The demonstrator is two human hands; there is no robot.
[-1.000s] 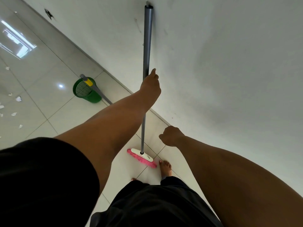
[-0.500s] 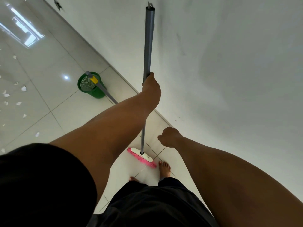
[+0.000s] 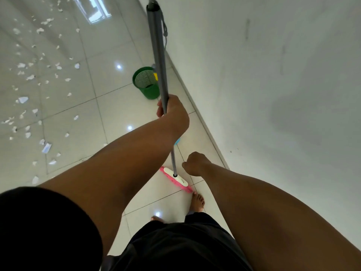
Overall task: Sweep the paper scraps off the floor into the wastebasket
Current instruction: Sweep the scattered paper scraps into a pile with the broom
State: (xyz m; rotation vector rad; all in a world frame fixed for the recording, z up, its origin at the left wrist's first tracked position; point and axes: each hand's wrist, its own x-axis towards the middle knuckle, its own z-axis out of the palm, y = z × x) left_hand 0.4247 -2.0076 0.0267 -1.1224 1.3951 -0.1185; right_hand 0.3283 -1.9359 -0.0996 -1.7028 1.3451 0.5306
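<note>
My left hand point(image 3: 172, 111) grips the grey handle of a broom point(image 3: 159, 55) about halfway up. The broom's white and pink head point(image 3: 176, 178) rests on the tiled floor just in front of my bare right foot point(image 3: 197, 201). My right hand point(image 3: 195, 164) hangs beside the lower handle with curled fingers, holding nothing. A green wastebasket point(image 3: 146, 83) stands by the wall behind the handle. Several white paper scraps point(image 3: 35, 81) lie scattered over the floor at the left.
A white wall point(image 3: 273, 85) runs along the right side, meeting the floor at a skirting line. A yellow and grey dustpan handle point(image 3: 155, 75) leans at the wastebasket, mostly hidden by the broom. A small blue thing point(image 3: 177, 141) peeks out under my left wrist.
My left hand has closed fully round the broom handle and pulled the broom away from the wall. The view has swung left, bringing many more scraps into sight.
</note>
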